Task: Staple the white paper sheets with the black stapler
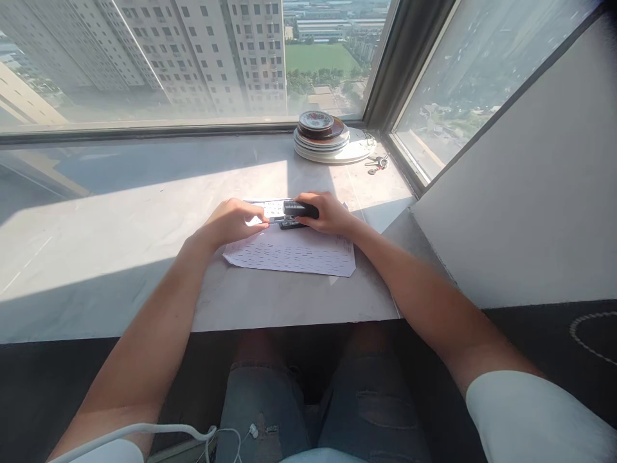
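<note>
A black stapler (301, 209) lies over printed white paper sheets (294, 251) on the marble sill. My right hand (324, 212) is closed around the stapler's upper arm, which stands apart from its base. On the other side, my left hand (240, 220) has its thumb and fingers pinched at a thin metal part that reaches toward the stapler. The exact shape of that part is too small to tell. Both hands rest above the sheets, close to each other, with the stapler between them.
The marble sill (120, 238) runs under a large window. Stacked plates (322, 138) stand in its far right corner, with keys (380, 163) beside them. A white wall (525, 173) rises at the right. A white cable (144, 427) and an earphone hang near my lap.
</note>
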`<move>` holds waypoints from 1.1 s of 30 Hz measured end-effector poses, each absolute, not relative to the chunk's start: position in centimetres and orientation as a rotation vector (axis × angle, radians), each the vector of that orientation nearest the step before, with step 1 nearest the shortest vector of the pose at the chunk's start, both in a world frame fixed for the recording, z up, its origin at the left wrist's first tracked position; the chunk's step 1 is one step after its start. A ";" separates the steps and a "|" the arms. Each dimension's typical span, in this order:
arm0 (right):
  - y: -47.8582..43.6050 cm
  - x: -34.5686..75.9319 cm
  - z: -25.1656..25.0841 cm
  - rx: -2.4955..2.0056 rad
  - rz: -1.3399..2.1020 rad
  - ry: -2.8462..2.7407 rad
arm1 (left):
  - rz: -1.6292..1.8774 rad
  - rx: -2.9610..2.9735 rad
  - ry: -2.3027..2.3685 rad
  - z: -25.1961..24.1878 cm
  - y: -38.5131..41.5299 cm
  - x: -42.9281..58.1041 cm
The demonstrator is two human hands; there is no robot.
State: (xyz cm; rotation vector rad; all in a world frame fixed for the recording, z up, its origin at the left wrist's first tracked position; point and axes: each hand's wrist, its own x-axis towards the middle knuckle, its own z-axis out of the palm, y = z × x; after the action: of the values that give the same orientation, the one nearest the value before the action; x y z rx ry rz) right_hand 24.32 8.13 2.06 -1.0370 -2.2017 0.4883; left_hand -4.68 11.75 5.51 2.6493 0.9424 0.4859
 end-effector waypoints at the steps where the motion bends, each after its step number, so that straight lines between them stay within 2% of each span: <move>1: 8.2 24.3 2.0 -1.037 0.490 -2.202 | 0.492 2.649 0.940 5.5 11.8 -4.7; 11: 8.3 25.1 1.6 -0.972 0.452 -2.195 | 0.514 2.496 0.852 3.9 13.2 -5.8; 19: 7.7 24.1 1.8 -0.828 0.474 -2.225 | 0.818 2.519 0.771 3.0 12.2 -4.0; 33: 7.2 23.4 2.3 -0.779 0.504 -2.242 | 0.808 2.548 0.757 2.2 12.0 -2.8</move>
State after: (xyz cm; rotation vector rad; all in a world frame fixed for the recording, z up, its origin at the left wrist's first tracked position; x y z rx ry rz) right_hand 23.36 7.17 2.31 -0.7790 -2.2422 0.5043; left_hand -2.78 11.99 2.19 2.5482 0.7573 0.8077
